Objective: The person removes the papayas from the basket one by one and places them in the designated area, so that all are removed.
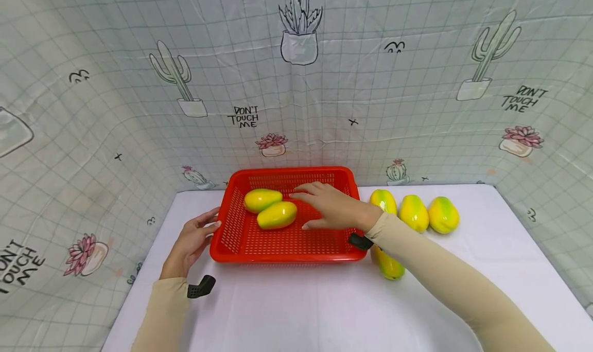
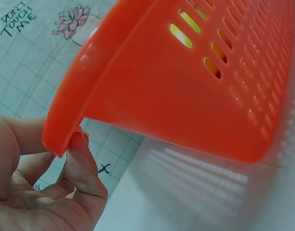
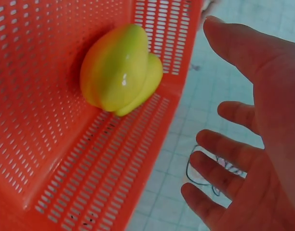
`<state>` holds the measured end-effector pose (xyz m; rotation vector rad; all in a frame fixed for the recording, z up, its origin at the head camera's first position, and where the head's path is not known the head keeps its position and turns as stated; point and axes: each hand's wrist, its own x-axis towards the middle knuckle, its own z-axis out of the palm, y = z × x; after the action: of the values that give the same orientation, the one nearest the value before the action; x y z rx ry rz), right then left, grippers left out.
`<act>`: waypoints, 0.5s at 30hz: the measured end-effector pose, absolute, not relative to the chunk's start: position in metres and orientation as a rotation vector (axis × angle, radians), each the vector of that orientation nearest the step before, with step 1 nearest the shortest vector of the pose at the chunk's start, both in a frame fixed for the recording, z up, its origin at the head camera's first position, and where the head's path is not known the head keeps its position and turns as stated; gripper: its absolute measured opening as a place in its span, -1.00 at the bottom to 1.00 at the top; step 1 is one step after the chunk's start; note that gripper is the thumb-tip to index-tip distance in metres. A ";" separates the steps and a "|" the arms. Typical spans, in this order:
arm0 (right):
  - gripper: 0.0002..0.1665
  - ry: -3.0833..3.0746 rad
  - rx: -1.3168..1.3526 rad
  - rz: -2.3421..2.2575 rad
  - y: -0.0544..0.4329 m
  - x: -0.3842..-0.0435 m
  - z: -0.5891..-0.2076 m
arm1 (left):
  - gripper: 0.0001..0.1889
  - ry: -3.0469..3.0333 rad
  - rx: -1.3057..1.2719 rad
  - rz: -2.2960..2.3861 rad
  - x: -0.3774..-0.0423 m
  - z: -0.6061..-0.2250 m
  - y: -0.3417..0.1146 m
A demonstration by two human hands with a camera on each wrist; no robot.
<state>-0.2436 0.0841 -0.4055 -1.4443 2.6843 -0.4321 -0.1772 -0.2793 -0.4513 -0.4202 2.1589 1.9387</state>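
Note:
A red plastic basket (image 1: 287, 257) with slotted walls stands on the white-covered table. My left hand (image 1: 192, 241) pinches its left rim between thumb and fingers; the left wrist view shows the basket's rim (image 2: 73, 101) in that grip. Two glossy yellow fruits (image 1: 277, 215) with green ends, mango- or papaya-like, lie together in the basket's left half; in the right wrist view one fruit (image 3: 116, 70) partly covers the other. Over the basket's right half, my right hand (image 1: 331, 205) is spread with fingers apart, holding nothing, to the right of the two fruits.
Right of the basket lie more yellow-green fruits: one (image 1: 383, 200) beside its rim, two others (image 1: 443, 215) farther right, and one (image 1: 390, 264) partly hidden under my right forearm. A patterned cloth (image 1: 324, 105) hangs behind and at both sides of the table (image 1: 278, 311).

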 end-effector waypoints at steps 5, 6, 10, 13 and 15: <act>-0.07 2.657 -1.447 -0.399 0.069 -0.252 -0.410 | -0.38 2.161 -0.422 1.938 -0.178 -0.453 -0.279; -0.07 2.653 -1.447 -0.393 0.066 -0.254 -0.411 | -0.38 2.163 -0.428 1.934 -0.178 -0.453 -0.279; -0.09 2.629 -1.455 -0.376 0.056 -0.259 -0.414 | -0.39 2.169 -0.442 1.932 -0.178 -0.454 -0.279; -0.10 2.613 -1.461 -0.370 0.049 -0.263 -0.417 | -0.39 2.168 -0.443 1.937 -0.178 -0.454 -0.279; -0.10 2.602 -1.458 -0.364 0.044 -0.266 -0.419 | -0.38 2.165 -0.433 1.945 -0.177 -0.453 -0.280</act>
<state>-0.2661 0.0443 -0.4189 -1.4581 2.6021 -0.3635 -0.1774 -0.2799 -0.4530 -0.4333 2.1646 1.9448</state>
